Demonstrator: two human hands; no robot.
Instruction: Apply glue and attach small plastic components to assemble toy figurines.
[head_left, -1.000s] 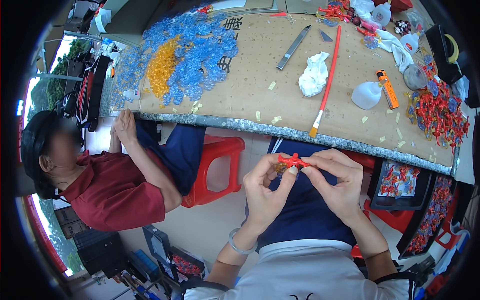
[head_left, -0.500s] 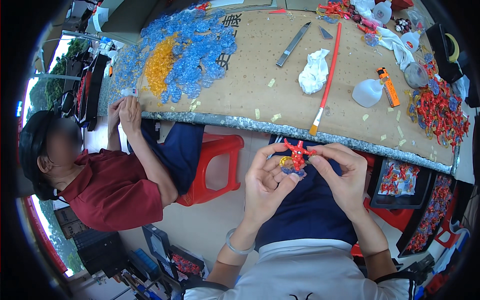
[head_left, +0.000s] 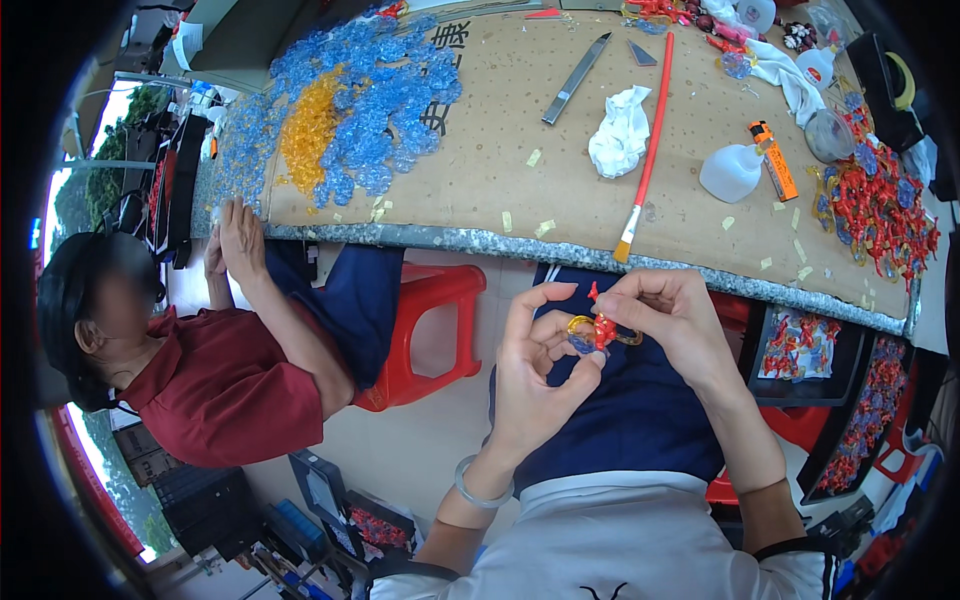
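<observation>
Above my lap, just off the table's near edge, both my hands work on a small red toy figure (head_left: pixel 604 331). My left hand (head_left: pixel 540 365) holds its lower end near the thumb tip, with the forefinger stretched away from it. Clear yellow rings and a clear blue piece (head_left: pixel 584 344) sit against the figure on that side. My right hand (head_left: pixel 672 318) pinches the figure's upper part between thumb and fingers, hiding some of it. Another yellowish loop shows under the right fingers.
On the cardboard-covered table (head_left: pixel 490 180) lie blue and yellow clear pieces (head_left: pixel 395 130), a utility knife (head_left: pixel 577 80), crumpled tissue (head_left: pixel 620 130), a red-handled brush (head_left: pixel 648 150), a plastic bottle (head_left: pixel 732 172) and red figures (head_left: pixel 885 215). A co-worker (head_left: pixel 240 390) sits at left by a red stool (head_left: pixel 430 335).
The red figure has turned from facing me with limbs spread to a narrower, sideways view. My right fingers have moved up and left over it. The co-worker's hands have shifted slightly.
</observation>
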